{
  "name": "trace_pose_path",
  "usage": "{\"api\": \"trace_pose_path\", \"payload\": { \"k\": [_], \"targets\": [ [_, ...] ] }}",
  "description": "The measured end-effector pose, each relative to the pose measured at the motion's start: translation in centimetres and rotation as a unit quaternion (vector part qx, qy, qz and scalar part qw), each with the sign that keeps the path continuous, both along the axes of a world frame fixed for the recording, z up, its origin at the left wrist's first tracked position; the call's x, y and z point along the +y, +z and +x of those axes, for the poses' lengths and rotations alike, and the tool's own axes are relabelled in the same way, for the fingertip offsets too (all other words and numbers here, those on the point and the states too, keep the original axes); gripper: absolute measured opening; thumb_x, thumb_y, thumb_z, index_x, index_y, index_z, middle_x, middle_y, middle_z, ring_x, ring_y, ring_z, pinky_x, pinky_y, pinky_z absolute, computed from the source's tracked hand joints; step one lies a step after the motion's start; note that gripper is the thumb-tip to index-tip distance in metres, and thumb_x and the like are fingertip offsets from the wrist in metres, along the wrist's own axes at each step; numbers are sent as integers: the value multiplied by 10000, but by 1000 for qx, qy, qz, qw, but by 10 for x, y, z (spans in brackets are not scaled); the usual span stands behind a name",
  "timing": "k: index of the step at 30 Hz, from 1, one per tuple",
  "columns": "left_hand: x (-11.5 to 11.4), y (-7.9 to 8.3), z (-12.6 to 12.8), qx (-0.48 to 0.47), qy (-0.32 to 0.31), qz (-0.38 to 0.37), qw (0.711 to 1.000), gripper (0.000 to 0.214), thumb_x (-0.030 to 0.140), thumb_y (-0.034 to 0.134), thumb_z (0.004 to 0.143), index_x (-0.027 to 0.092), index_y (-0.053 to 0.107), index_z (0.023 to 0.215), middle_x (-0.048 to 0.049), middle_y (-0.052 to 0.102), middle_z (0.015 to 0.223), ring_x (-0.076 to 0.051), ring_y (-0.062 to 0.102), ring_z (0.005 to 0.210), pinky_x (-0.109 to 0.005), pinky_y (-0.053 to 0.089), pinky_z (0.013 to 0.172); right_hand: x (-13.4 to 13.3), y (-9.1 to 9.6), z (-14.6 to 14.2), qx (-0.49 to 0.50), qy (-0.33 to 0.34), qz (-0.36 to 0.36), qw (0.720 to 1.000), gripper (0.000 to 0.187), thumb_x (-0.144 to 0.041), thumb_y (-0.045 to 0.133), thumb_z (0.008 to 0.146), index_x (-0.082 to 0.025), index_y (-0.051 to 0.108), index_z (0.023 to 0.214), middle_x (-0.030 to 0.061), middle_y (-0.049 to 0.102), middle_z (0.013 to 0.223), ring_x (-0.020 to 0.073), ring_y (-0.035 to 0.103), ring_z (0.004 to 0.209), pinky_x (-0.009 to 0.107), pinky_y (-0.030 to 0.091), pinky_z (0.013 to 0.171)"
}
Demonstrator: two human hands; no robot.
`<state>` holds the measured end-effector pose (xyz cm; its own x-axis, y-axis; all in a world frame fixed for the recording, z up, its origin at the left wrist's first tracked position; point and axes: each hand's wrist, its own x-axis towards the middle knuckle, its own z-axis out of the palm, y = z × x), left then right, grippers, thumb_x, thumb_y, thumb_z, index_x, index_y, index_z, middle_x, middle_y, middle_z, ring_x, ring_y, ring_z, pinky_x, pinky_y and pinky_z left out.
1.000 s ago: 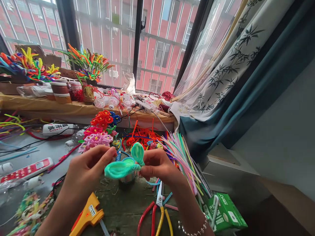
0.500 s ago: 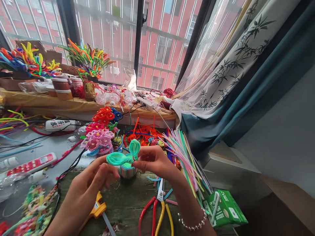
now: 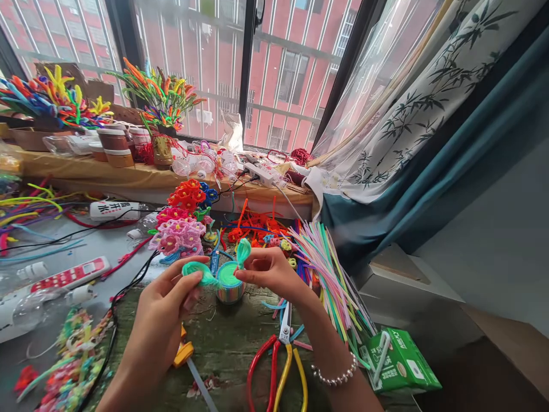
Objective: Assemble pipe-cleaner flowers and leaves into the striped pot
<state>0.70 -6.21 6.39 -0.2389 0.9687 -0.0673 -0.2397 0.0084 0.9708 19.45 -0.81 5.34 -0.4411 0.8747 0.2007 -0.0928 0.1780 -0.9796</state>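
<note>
My left hand (image 3: 165, 300) pinches a turquoise-green pipe-cleaner leaf (image 3: 195, 269) between thumb and fingers; its twisted end points right. In my right hand (image 3: 272, 272), thumb and fingertips close on a second green pipe-cleaner leaf (image 3: 243, 250), which stands upright. Whether the two leaves are joined I cannot make out. Just behind and between the hands stands a small striped cup (image 3: 230, 293) with a green top. Below my right hand lie scissors (image 3: 285, 332) with red and yellow handles. A yellow glue gun (image 3: 183, 352) is partly hidden by my left forearm.
Pipe-cleaner flowers (image 3: 180, 234) stand behind my left hand. Loose pastel pipe cleaners (image 3: 323, 269) fan out at the right, near a green carton (image 3: 403, 360). A black cable (image 3: 114, 320) crosses the left side. Bottles and jars (image 3: 118, 157) line the windowsill.
My left hand has closed its fingers on the left leaf, which has tilted. Both leaves are farther apart, and the cup shows more between them. The whole view has shifted slightly.
</note>
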Motion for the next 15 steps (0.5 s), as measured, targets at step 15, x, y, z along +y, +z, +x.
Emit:
{"api": "trace_pose_path", "payload": {
  "k": [15],
  "targets": [
    [31, -19, 12, -47, 17, -14, 999, 521, 464, 903, 429, 177, 699, 813, 72, 512, 505, -55, 373, 455, -174, 267, 401, 10, -18, -3, 11, 32, -71, 997, 414, -491, 908, 606, -141, 725, 730, -27, 644, 570, 96, 556, 473, 217, 431, 472]
  ]
}}
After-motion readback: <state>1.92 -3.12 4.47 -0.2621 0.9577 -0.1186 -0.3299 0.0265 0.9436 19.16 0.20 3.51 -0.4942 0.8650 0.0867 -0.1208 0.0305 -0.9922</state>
